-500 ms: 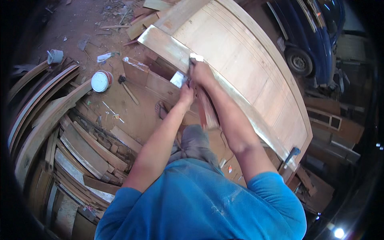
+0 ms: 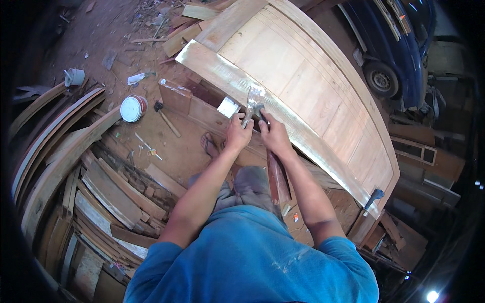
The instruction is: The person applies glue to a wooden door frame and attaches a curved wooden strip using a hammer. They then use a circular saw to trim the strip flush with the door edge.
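My left hand (image 2: 239,134) is closed around the greyish handle of a putty knife (image 2: 247,116). Close beside it, my right hand (image 2: 275,135) grips a second, dark-handled putty knife (image 2: 259,108). The two tools meet over the near rail (image 2: 217,68) of a large wooden panel (image 2: 308,86) with a curved far edge. A wide metal blade (image 2: 256,94) with pale paste on it shows there; which handle it belongs to is hard to tell. Whitish filler is smeared along the rail. Left of my hands, a white-smeared flat piece (image 2: 229,107) rests below the rail.
A blue clamp (image 2: 375,195) grips the panel's near right corner. On the dirt floor are a white-lidded bucket (image 2: 133,108), a hammer (image 2: 166,120) and a grey pail (image 2: 74,77). Curved timber (image 2: 108,189) is piled at left. A blue vehicle (image 2: 386,55) stands at far right.
My right hand has come back from the far side of the rail toward me. Both hands now sit side by side with the tools together, and the blade shows more plainly.
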Demonstrator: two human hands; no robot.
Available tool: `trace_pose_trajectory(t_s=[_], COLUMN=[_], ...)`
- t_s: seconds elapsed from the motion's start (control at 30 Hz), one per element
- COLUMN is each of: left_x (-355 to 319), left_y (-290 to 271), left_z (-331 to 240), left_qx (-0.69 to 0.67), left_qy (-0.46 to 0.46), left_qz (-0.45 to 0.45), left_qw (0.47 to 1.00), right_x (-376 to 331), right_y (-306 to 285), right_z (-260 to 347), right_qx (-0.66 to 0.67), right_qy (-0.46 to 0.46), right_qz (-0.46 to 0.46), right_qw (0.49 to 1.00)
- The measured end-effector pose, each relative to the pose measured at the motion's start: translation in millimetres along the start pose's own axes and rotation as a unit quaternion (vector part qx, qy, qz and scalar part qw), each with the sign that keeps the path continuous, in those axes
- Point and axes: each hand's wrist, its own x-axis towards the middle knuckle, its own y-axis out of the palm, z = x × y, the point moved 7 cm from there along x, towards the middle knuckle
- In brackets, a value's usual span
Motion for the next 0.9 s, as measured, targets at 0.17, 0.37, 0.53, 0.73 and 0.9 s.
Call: trace_pose_trajectory(t_s=[0.17,0.37,0.53,0.73,0.9], left_x=[17.0,15.9,22.8,13.1,-0.6], left_y=[29.2,41.6,46.1,47.7,49.3], left_z=[12.7,9.6,8.2,14.9,12.6], left_qx=[-0.062,-0.107,-0.173,-0.129,-0.196], left_qy=[-0.091,-0.105,-0.135,-0.145,-0.176], left_qz=[0.089,0.100,0.075,0.078,0.076], left_qw=[0.990,0.984,0.973,0.978,0.962], right_x=[10.1,14.0,20.6,8.8,16.5], right_y=[14.8,20.2,13.8,10.4,13.6], right_z=[-3.7,-7.6,-1.0,-4.0,2.9], right_qx=[-0.025,-0.019,-0.022,-0.005,-0.032], right_qy=[0.043,0.026,-0.008,-0.021,0.008], right_qz=[0.027,0.004,-0.015,-0.019,0.023], right_qw=[0.998,0.999,1.000,1.000,0.999])
